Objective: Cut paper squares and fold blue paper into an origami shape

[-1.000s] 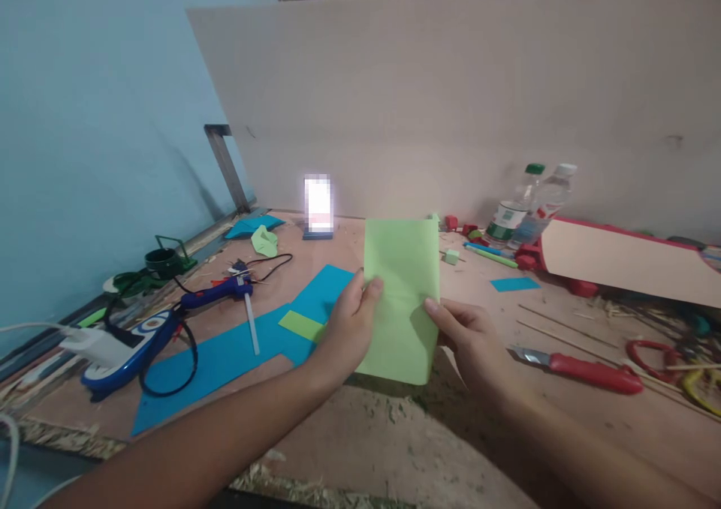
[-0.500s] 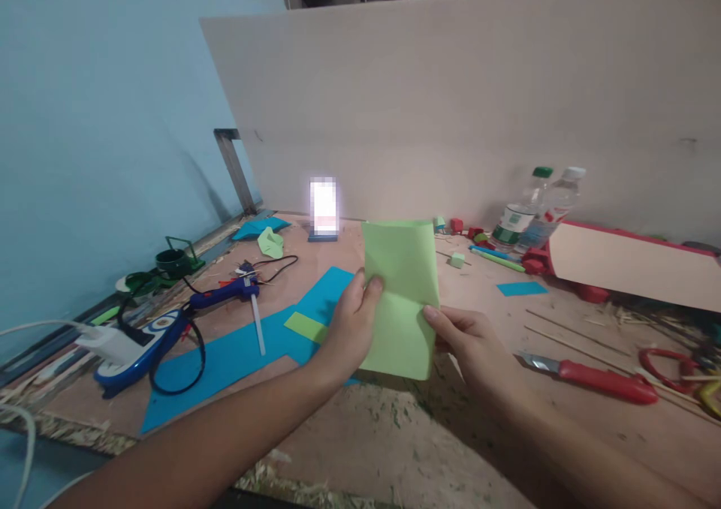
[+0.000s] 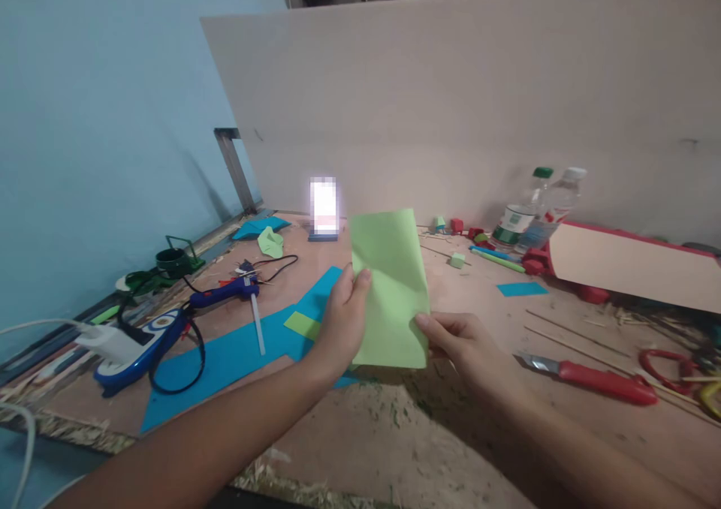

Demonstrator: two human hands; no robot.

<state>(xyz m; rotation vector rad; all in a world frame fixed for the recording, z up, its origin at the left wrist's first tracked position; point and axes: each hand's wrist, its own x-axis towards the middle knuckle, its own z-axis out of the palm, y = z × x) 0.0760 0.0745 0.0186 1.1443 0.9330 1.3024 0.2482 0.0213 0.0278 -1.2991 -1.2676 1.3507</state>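
Observation:
A sheet of light green paper (image 3: pixel 390 291) is held up above the table, nearly upright and slightly bent. My left hand (image 3: pixel 345 310) grips its left edge, the thumb lying on the near face. On the lower right edge, my right hand (image 3: pixel 456 336) pinches the sheet between thumb and fingers. Behind the paper, the fingertips of both hands are hidden. Below and left of my left hand lie blue paper (image 3: pixel 225 355) and a small green paper strip (image 3: pixel 303 325), partly covered by that hand.
A blue glue gun (image 3: pixel 225 293) and a power strip (image 3: pixel 140 351) with cords lie left. To the right are a red-handled utility knife (image 3: pixel 605 381), thin sticks (image 3: pixel 580 351), a blue paper piece (image 3: pixel 522 289) and two plastic bottles (image 3: pixel 515 220). A lit phone (image 3: pixel 323 207) stands at the back.
The green sheet has shifted a little left and tilted, its top edge now leaning left. Both hands moved slightly left with it and keep their hold.

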